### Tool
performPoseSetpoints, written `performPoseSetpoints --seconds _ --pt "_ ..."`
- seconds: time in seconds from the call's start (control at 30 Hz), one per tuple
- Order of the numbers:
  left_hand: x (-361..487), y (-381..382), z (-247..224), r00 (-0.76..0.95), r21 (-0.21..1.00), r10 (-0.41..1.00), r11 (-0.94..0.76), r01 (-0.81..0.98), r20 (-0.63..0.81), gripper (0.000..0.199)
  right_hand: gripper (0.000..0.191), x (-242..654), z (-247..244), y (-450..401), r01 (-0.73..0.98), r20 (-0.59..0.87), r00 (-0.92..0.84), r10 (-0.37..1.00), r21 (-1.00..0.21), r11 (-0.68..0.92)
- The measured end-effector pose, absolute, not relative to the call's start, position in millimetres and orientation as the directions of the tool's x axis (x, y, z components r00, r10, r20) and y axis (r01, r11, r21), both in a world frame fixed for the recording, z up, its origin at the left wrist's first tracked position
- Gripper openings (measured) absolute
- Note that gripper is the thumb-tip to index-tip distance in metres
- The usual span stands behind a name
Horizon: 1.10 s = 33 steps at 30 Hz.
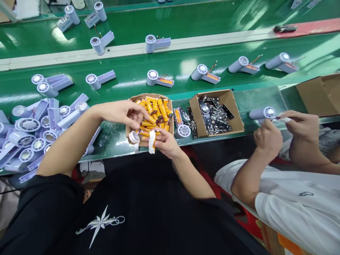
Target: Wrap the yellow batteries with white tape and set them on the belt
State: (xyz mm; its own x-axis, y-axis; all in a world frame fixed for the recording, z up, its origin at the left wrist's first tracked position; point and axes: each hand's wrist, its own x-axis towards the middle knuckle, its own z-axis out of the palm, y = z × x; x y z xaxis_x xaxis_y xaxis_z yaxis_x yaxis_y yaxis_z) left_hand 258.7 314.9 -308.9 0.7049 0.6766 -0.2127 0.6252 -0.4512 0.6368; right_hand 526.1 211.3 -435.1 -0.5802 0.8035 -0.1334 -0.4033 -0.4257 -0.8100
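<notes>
My right hand (pixel 168 144) is closed around a yellow-wrapped battery with a white strip (pixel 152 142) along its side, at the near edge of a cardboard box (pixel 128 131). Many yellow battery cells (pixel 159 109) with thin wires fill that box. Above its left part hovers my left hand (pixel 124 112), fingers curved and apart, with nothing visible in them. A roll of white tape (pixel 133 136) lies at the box's near left corner, a loose tail hanging from it. Just right of the box, a lilac fan housing (pixel 183 131) has a yellow battery in its handle.
A second box (pixel 237 124) holds black circuit boards. Lilac housings (pixel 29 141) are piled at the left, and more stand on the green conveyor belt (pixel 127 67). To the right, a co-worker's hands (pixel 268 138) work at another housing (pixel 261 113).
</notes>
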Motion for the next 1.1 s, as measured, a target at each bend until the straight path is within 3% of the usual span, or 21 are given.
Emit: performPoseSetpoints --seconds 0.13,0.23,0.33,0.4,0.6,0.7,0.8,0.9,1.0,1.1 --pt "207 347 -333 0.226 0.337 0.971 -0.189 0.922 -0.074 0.044 0.075 538 -431 212 -0.423 -0.178 -0.433 0.883 -0.825 -0.374" --pt "166 372 -350 -0.014 0.091 0.999 0.009 0.996 0.051 0.05 0.066 547 -425 223 -0.401 -0.155 -0.311 0.938 -0.873 -0.277" --pt "137 395 -361 -0.038 -0.014 0.999 0.038 0.999 0.028 0.06 0.059 551 -413 243 -0.365 -0.071 -0.228 0.971 -0.919 -0.152" --pt "129 409 -365 -0.022 -0.031 1.0 0.022 0.999 -0.013 0.055 0.055 551 -402 258 -0.318 -0.003 -0.207 0.978 -0.945 -0.071" --pt "126 451 -367 0.173 -0.187 0.949 -0.226 0.956 -0.264 0.045 0.042 519 -357 331 -0.191 0.262 -0.221 0.939 -0.956 0.222" --pt "120 469 -366 0.204 -0.12 0.934 -0.248 0.961 -0.294 0.032 0.036 469 -349 393 -0.126 0.343 -0.316 0.885 -0.939 0.319" --pt "110 477 -365 0.233 0.092 0.925 -0.215 0.972 -0.299 0.025 0.029 405 -360 455 -0.005 0.358 -0.472 0.806 -0.915 0.403" --pt "104 475 -367 0.212 0.241 0.952 -0.158 0.958 -0.221 0.026 0.03 354 -380 492 0.232 0.283 -0.615 0.736 -0.827 0.512" --pt "110 471 -373 0.12 0.259 0.985 -0.084 0.962 -0.127 0.024 0.036 333 -391 505 0.516 0.169 -0.7 0.694 -0.551 0.656" --pt "121 473 -378 0.09 0.281 0.991 -0.058 0.958 -0.103 0.023 0.038 332 -391 508 0.653 0.074 -0.724 0.686 -0.25 0.715"
